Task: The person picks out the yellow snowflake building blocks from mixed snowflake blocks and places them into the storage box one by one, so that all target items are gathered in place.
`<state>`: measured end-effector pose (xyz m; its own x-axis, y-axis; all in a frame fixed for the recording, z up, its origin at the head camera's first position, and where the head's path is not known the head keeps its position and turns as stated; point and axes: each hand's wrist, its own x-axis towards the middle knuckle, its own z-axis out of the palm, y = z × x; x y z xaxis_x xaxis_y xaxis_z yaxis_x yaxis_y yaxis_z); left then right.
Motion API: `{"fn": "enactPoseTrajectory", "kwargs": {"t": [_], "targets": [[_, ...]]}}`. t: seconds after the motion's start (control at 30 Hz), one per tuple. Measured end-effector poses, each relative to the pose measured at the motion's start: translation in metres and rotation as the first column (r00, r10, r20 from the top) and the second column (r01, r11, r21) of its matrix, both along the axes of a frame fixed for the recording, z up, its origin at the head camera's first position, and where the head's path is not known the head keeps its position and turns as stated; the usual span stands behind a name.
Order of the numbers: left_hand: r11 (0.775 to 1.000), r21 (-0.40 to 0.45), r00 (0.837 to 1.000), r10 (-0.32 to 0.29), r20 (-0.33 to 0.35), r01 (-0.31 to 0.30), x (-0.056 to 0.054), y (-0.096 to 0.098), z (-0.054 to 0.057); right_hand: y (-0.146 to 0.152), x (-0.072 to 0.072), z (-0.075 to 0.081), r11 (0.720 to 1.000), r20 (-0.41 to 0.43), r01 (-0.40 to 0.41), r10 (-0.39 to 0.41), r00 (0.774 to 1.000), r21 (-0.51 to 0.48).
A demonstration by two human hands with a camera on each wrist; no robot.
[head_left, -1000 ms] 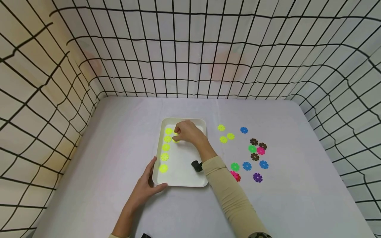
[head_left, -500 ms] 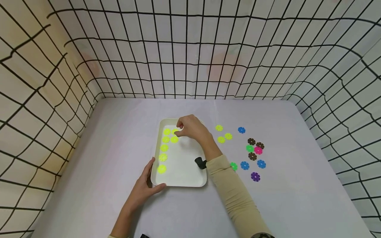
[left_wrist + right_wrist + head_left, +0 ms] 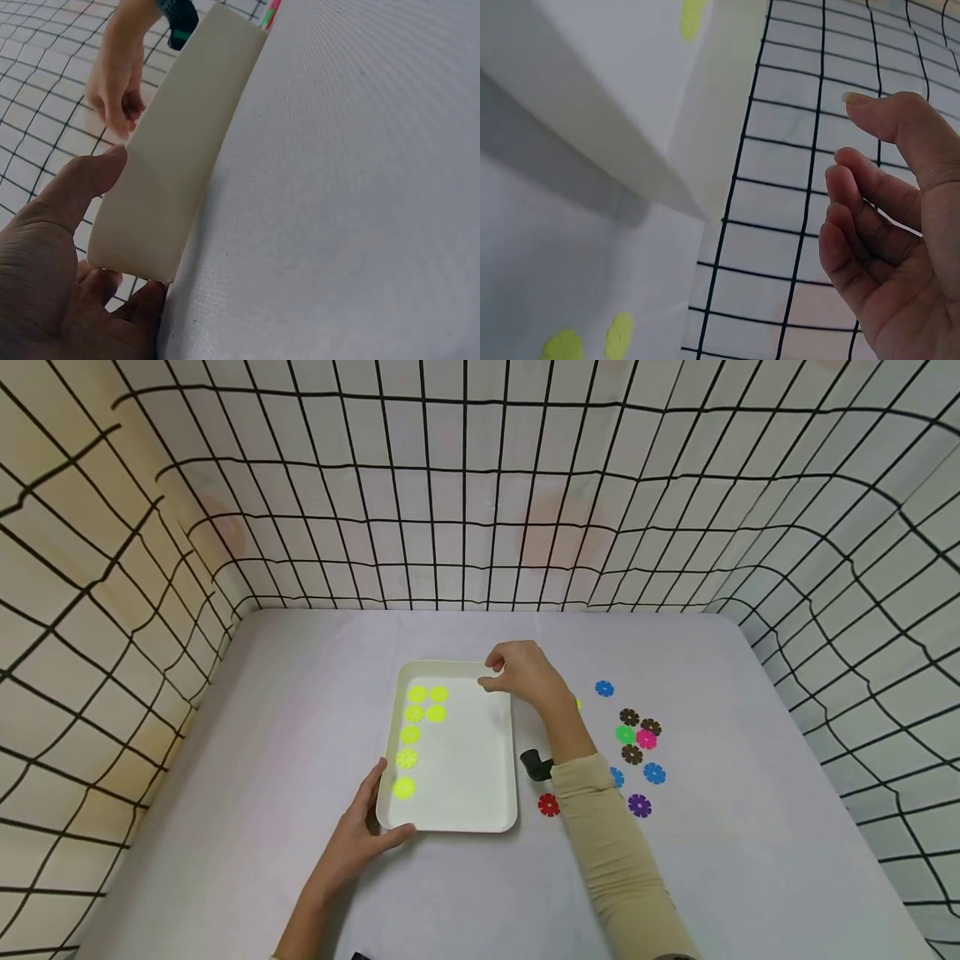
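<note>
A white tray (image 3: pixel 465 768) lies on the table with several yellow notched discs (image 3: pixel 410 735) flat inside, along its left side and far left corner. My left hand (image 3: pixel 358 837) grips the tray's near left corner; the left wrist view shows the thumb on the rim of the tray (image 3: pixel 176 150) and fingers curled against its wall. Above the tray's far right corner is my right hand (image 3: pixel 525 672), fingers loosely bent. In the right wrist view the right hand (image 3: pixel 889 225) has a gap between thumb and fingers, with nothing in it.
Right of the tray lie loose notched discs: blue (image 3: pixel 604 688), brown (image 3: pixel 629 717), green (image 3: pixel 626 735), pink (image 3: pixel 647 739), purple (image 3: pixel 640 805) and red (image 3: pixel 549 805). Yellow discs (image 3: pixel 562 345) are mostly hidden by my right arm in the head view. Black wire mesh (image 3: pixel 465 518) surrounds the table.
My right hand has let go of a yellow disc in the tray's second column and moved right to the far right corner. My left hand keeps its grip on the tray.
</note>
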<state>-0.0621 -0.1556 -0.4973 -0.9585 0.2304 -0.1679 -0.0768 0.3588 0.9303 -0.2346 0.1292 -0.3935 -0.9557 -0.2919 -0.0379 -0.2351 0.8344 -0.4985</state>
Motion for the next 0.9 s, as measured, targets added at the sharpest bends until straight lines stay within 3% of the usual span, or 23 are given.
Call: {"fn": "enactPoseTrajectory", "kwargs": {"t": [0.5,0.9], "targets": [[1.000,-0.019,1.000,-0.003,-0.010,0.002,-0.001,-0.001,-0.002,0.040,0.006,-0.024,0.986,0.049,0.163,-0.162,0.986,-0.025],[1.000,-0.006,1.000,0.001,0.000,-0.001,0.000,-0.002,-0.002,0.058,0.017,-0.055,0.980,0.100,0.200,-0.198,0.975,-0.009]]}}
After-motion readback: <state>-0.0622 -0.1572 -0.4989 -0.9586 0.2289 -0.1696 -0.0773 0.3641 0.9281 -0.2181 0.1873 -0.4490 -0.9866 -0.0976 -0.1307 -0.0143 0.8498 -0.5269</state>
